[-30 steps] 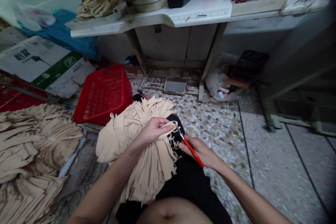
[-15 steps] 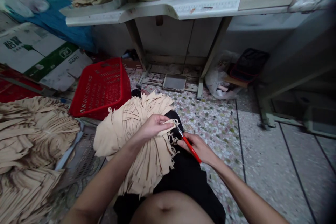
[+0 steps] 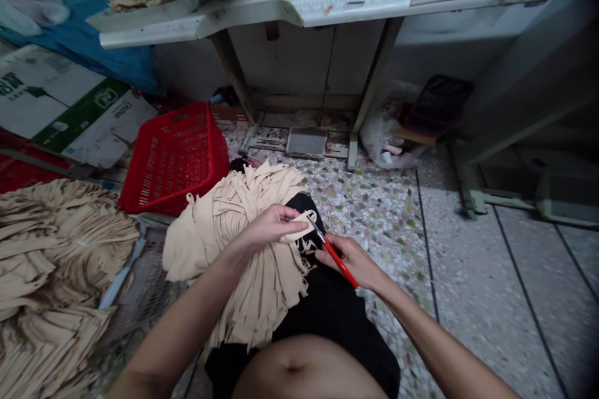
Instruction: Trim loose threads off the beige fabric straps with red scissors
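Observation:
A heap of beige fabric strips (image 3: 234, 243) lies across my lap, over black shorts. My left hand (image 3: 271, 225) is closed, pinching the looped end of one beige strip (image 3: 299, 227) lifted off the heap. My right hand (image 3: 353, 260) grips a red-handled thread snipper (image 3: 337, 260) whose metal tip touches the strip right beside my left fingertips.
A red plastic basket (image 3: 175, 159) lies tipped on the speckled floor ahead left. More beige strips (image 3: 51, 262) are piled on a grey crate at left. A sewing table (image 3: 327, 3) with a pedal (image 3: 306, 141) stands ahead. Cardboard boxes (image 3: 70, 109) lean at far left.
The view has tilted slightly downward. Both hands stay together on the strip end, with the snipper tip still at the loop; the strip looks pulled a little flatter.

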A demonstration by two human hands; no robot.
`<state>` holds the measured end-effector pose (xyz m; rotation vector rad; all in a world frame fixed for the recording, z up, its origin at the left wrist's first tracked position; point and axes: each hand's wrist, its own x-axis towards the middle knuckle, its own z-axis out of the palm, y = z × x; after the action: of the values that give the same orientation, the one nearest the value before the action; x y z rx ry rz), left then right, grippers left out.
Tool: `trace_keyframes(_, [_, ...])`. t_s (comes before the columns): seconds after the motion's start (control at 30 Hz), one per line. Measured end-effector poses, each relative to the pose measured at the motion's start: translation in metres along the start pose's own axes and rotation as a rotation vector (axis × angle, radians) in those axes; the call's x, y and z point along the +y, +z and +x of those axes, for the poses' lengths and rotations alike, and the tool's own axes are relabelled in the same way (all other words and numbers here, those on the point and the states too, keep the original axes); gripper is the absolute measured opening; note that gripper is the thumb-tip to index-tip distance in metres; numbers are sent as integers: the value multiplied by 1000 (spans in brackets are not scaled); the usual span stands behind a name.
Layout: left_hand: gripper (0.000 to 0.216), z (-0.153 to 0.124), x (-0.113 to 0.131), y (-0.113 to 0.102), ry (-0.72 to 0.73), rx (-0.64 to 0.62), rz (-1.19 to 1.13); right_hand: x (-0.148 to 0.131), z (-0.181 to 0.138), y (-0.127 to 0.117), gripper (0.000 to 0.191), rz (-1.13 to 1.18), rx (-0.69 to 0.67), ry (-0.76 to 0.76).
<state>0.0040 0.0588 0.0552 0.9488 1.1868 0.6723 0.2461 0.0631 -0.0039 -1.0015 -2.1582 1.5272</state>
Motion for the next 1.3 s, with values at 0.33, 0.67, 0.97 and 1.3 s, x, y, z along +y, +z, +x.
trace_keyframes(0.33, [39, -1, -3, 5, 26, -84, 106, 14, -5, 18, 56, 233, 73, 172])
trace_keyframes(0.67, [33, -53, -1, 13, 132, -423, 462, 38, -19, 20, 55, 450, 173, 346])
trace_keyframes(0.97, [24, -48, -22, -65, 45, 883, 935, 18, 0, 23, 57, 402, 165, 330])
trace_keyframes(1.3, [32, -45, -44, -65, 238, 515, 102, 22, 1, 28, 57, 371, 109, 341])
